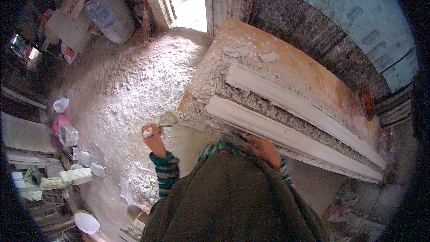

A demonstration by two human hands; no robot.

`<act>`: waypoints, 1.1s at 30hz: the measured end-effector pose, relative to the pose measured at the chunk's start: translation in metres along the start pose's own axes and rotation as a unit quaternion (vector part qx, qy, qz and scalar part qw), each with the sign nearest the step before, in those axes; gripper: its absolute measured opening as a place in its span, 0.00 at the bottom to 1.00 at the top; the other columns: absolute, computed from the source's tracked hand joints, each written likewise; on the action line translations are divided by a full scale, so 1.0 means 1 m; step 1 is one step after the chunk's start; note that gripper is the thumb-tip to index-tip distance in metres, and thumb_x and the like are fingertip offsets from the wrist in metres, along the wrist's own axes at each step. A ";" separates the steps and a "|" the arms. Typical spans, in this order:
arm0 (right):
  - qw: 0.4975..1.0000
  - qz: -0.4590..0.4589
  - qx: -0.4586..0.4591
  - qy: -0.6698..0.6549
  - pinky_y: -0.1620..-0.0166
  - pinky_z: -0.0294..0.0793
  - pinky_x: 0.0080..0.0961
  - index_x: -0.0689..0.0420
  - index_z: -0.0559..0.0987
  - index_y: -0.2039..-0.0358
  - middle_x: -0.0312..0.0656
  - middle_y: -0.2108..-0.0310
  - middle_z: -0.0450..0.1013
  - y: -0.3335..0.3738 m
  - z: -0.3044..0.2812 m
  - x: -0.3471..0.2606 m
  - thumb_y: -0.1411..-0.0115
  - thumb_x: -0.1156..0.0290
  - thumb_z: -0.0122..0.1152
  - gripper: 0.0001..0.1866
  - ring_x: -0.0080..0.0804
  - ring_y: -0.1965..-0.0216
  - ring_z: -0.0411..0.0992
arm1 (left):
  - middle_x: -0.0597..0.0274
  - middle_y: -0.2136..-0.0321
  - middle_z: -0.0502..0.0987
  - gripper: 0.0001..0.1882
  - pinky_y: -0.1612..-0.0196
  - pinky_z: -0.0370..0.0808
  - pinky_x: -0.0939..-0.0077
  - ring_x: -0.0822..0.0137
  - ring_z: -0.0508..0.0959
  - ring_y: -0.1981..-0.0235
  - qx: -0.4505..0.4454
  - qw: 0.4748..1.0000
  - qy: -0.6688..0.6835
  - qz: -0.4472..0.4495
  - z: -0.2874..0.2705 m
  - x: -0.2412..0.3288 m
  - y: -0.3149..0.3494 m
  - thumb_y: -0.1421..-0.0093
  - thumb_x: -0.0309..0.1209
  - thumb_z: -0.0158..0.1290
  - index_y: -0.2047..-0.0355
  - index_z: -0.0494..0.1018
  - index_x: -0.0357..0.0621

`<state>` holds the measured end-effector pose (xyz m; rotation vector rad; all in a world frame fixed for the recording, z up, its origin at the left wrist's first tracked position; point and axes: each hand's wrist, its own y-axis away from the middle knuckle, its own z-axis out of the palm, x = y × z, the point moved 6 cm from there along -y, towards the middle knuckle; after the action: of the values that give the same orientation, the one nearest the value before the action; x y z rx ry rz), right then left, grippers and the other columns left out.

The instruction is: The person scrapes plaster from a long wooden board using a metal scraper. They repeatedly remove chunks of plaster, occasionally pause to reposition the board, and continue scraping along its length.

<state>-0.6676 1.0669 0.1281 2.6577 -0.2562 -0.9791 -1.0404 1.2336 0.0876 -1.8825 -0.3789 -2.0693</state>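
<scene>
My left hand is closed round the handle of a small trowel, held out left of the table's near corner. Its blade is coated in pale plaster. My right hand is at the near side of the table, beside the nearer long white plaster bar; its fingers are partly hidden, and I cannot make out whether they grip anything. A second white plaster bar lies roughly parallel behind it. Crumbly plaster fills the gap between the bars and lies heaped around their left ends.
The bars rest on a brown wooden tabletop. An orange bowl sits at its right edge. Plaster covers the floor. A blue-grey barrel and a broom stand near the bright doorway. A white bucket is lower left.
</scene>
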 end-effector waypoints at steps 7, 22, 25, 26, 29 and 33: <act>0.995 -0.014 0.063 0.071 0.63 0.70 0.43 0.50 0.71 0.56 0.50 0.65 0.72 -0.030 0.026 0.002 0.46 0.60 0.52 0.17 0.51 0.65 0.71 | 0.60 0.71 0.71 0.08 0.70 0.76 0.77 0.68 0.75 0.71 -0.042 0.989 0.029 -0.138 0.020 -0.007 0.050 0.44 0.29 0.52 0.68 0.65 0.42; 0.996 -0.027 0.030 0.077 0.65 0.71 0.44 0.49 0.71 0.57 0.50 0.67 0.71 -0.029 0.018 -0.018 0.45 0.60 0.51 0.15 0.51 0.66 0.71 | 0.63 0.67 0.71 0.09 0.60 0.74 0.75 0.70 0.73 0.65 -0.093 0.977 0.106 -0.161 0.026 0.002 0.057 0.47 0.27 0.54 0.65 0.70 0.39; 0.995 0.021 0.054 0.082 0.65 0.71 0.43 0.49 0.71 0.57 0.49 0.66 0.71 -0.014 0.013 -0.006 0.46 0.59 0.52 0.16 0.49 0.65 0.71 | 0.62 0.67 0.71 0.09 0.60 0.74 0.74 0.69 0.73 0.65 -0.104 0.976 0.087 -0.169 0.033 -0.005 0.062 0.46 0.27 0.53 0.65 0.71 0.39; 0.995 0.025 0.063 0.076 0.65 0.71 0.41 0.49 0.71 0.58 0.48 0.65 0.71 -0.009 0.016 -0.001 0.46 0.58 0.52 0.16 0.48 0.64 0.71 | 0.61 0.67 0.71 0.09 0.60 0.74 0.74 0.69 0.73 0.65 -0.105 0.974 0.093 -0.180 0.035 -0.007 0.063 0.46 0.27 0.53 0.65 0.71 0.38; 0.994 0.033 0.086 0.056 0.65 0.71 0.40 0.48 0.71 0.58 0.46 0.63 0.71 -0.010 0.034 0.013 0.45 0.58 0.53 0.15 0.46 0.64 0.71 | 0.60 0.67 0.72 0.09 0.61 0.74 0.74 0.69 0.73 0.66 -0.108 0.967 0.112 -0.200 0.042 -0.010 0.065 0.46 0.27 0.52 0.65 0.70 0.38; 0.994 0.004 0.089 0.063 0.66 0.72 0.42 0.48 0.70 0.54 0.48 0.59 0.67 -0.028 0.042 -0.001 0.47 0.64 0.53 0.18 0.50 0.66 0.71 | 0.59 0.66 0.72 0.08 0.61 0.74 0.74 0.69 0.73 0.66 -0.115 0.966 0.102 -0.206 0.050 0.003 0.067 0.45 0.26 0.52 0.65 0.70 0.37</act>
<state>-0.6943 1.0850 0.0886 2.8634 -0.3398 -0.8160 -0.9681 1.1927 0.0947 -1.8053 -0.5362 -2.6578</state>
